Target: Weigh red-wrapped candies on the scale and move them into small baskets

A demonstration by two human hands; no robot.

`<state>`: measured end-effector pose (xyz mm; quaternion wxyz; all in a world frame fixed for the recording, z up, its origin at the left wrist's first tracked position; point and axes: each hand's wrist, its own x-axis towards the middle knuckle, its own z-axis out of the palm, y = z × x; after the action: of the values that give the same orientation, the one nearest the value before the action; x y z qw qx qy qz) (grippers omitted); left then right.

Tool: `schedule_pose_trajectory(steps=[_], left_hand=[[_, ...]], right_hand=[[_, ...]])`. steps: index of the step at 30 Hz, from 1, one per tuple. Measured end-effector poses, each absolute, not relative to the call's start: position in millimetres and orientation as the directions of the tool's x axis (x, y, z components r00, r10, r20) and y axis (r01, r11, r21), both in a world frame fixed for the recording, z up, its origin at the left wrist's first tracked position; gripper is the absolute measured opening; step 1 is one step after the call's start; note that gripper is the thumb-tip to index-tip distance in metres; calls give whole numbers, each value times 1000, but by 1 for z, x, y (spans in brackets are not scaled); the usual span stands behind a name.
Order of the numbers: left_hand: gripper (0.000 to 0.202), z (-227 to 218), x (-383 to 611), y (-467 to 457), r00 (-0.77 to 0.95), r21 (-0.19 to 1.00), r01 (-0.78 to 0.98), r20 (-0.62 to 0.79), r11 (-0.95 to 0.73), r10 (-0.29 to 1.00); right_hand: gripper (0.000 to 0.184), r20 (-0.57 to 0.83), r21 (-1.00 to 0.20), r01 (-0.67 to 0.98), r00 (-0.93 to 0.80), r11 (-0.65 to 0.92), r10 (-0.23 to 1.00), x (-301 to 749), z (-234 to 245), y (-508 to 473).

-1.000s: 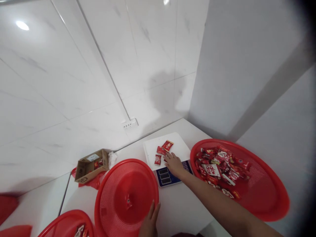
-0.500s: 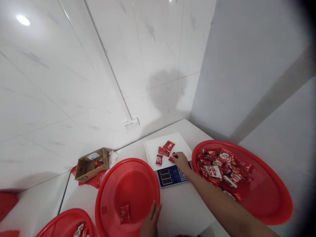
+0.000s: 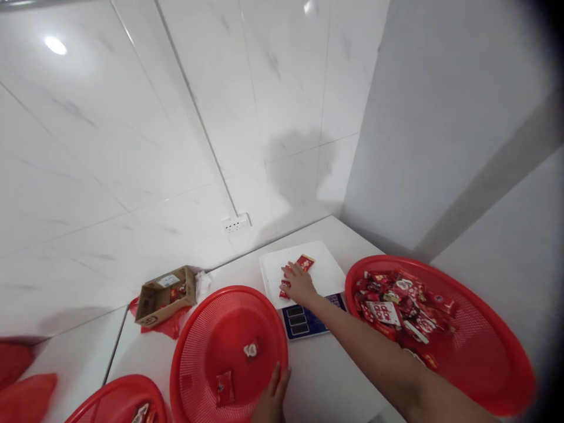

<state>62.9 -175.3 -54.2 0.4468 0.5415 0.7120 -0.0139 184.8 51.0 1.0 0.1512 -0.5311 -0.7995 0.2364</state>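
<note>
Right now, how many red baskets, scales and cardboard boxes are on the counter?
Red baskets: 3
Scale: 1
Cardboard box: 1
Total: 5
Red shapes at the left edge are too cut off to count.

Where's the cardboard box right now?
Head view, left of centre: the cardboard box sits against the wall, just beyond the middle red basket.

White corner, glossy tiles.
Tiled wall [image 3: 132, 147] fills the left; grey wall [image 3: 440, 117] right; socket [image 3: 237, 224] centre; lamp glare [image 3: 55, 45] upper left.
</note>
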Motion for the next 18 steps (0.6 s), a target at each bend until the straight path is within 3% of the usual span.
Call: schedule_pose_trajectory(steps=[3, 5, 10, 18], left_hand=[[87, -53, 63, -175, -3, 489, 777, -627, 397, 779], [86, -54, 63, -176, 7, 491, 782, -623, 384, 782], [75, -61, 58, -178, 10, 529, 761, -589, 375, 808], [58, -57, 52, -177, 54, 577, 728, -587, 371, 808]], right_hand=[[74, -204, -447, 864, -352, 233, 914, 190, -15, 70], [72, -224, -432, 869, -361, 240, 905, 191, -24, 72], [41, -53, -496, 822, -353, 282, 934, 198, -26, 67], [27, 65, -644, 718, -293, 264, 954, 206, -5, 62]])
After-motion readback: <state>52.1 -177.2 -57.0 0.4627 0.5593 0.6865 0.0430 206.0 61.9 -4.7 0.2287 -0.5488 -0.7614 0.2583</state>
